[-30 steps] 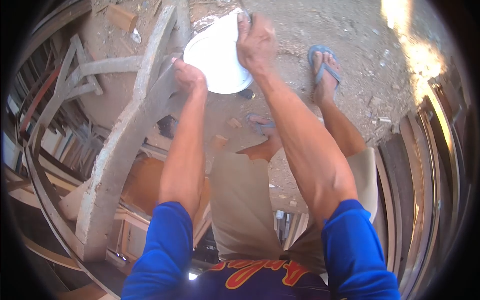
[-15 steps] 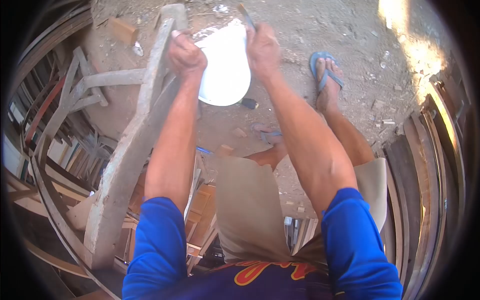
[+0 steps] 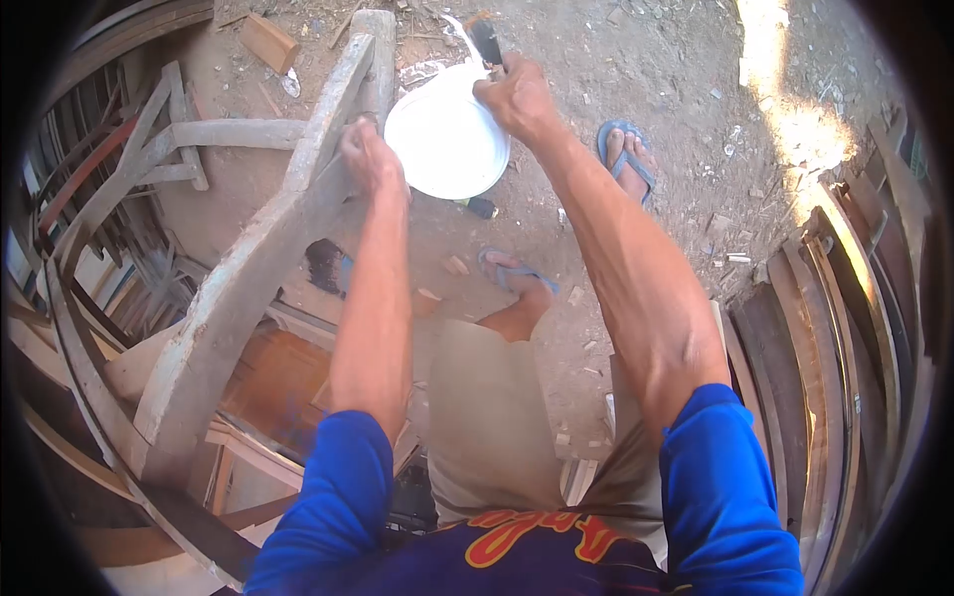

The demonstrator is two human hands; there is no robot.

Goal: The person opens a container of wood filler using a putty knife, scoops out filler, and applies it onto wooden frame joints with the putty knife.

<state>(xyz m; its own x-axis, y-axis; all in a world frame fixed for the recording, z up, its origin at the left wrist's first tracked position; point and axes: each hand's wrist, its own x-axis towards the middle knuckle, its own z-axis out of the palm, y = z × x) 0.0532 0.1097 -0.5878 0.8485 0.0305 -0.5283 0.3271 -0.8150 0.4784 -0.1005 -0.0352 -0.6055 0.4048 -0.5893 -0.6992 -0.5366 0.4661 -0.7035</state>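
Note:
A round white tub (image 3: 447, 144) is tilted over the dirt ground between my hands. My left hand (image 3: 373, 159) is closed at its left rim, fingers curled and partly hidden. In my right hand (image 3: 522, 99), at the tub's upper right edge, is a flat dark tool (image 3: 484, 42) pointing up and away; whether it is a brush or a scraper I cannot tell. A strand of white material (image 3: 462, 38) shows beside the tool, above the tub's far rim. Just below the tub lies a small dark object (image 3: 482, 208).
A worn wooden trestle (image 3: 238, 268) runs along my left, close to my left forearm. Wooden boards (image 3: 805, 368) stand at the right. A wood block (image 3: 269, 42) and scraps lie on the ground. Below left is a brown wooden panel (image 3: 278, 377).
The tub has tilted so its round face shows more. My right hand has turned the tool, showing its flat dark side. My left hand has moved lower in view.

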